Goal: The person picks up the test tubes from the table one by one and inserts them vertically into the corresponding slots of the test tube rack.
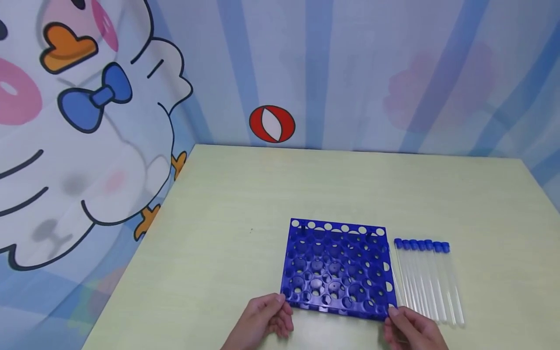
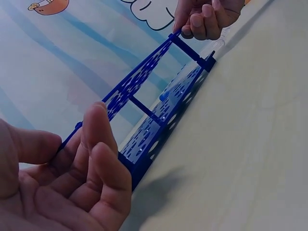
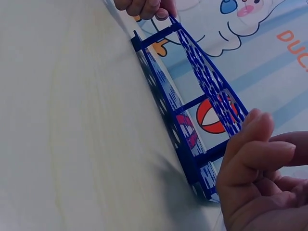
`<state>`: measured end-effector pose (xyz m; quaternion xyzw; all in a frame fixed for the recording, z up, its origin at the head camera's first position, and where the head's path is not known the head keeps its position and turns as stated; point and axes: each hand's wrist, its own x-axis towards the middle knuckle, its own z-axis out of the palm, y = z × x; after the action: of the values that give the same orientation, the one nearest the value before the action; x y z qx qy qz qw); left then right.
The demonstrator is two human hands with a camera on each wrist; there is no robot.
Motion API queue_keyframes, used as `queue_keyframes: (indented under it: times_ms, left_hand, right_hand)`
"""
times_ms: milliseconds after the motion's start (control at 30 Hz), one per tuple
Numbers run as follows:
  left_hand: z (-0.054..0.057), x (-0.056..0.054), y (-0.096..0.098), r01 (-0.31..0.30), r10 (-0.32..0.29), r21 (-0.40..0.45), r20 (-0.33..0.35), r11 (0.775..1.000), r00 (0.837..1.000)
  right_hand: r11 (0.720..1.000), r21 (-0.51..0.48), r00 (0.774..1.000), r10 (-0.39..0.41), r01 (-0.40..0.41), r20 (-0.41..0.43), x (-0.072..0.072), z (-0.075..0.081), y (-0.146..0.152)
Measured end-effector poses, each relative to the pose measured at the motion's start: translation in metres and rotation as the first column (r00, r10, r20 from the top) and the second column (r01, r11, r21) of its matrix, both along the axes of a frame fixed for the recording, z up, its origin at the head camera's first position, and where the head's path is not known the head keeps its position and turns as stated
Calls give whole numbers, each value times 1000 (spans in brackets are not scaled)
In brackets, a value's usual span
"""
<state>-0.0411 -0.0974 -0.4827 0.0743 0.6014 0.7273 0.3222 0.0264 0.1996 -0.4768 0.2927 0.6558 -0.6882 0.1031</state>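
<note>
A blue two-tier test tube rack (image 1: 334, 270) with rows of round holes stands near the front of the table. My left hand (image 1: 262, 318) pinches its near left corner between thumb and fingers. At the near right corner, my right hand (image 1: 415, 330) grips the top plate the same way. The left wrist view shows the left thumb (image 2: 36, 147) on the upper plate's edge, with posts (image 2: 144, 109) joining the two plates. In the right wrist view, the right hand's fingers (image 3: 250, 159) curl at the plate's end. No tubes stand in the rack.
Several clear test tubes (image 1: 430, 287) with blue caps (image 1: 421, 245) lie side by side just right of the rack. The pale table (image 1: 210, 218) meets a cartoon-printed cloth (image 1: 363, 73) at its back and left edges.
</note>
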Motion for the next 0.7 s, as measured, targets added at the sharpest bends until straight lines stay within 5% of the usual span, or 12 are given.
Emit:
queue_keyframes:
  times_ms: [333, 700]
  left_hand:
    - [0, 7, 4, -5, 2, 50, 65, 999, 998]
    - [0, 4, 3, -21, 21, 63, 8, 998, 1000]
  right_hand:
    - [1000, 15, 1000, 8, -8, 21, 9, -8, 10]
    - [999, 25, 999, -37, 36, 6, 9, -13, 6]
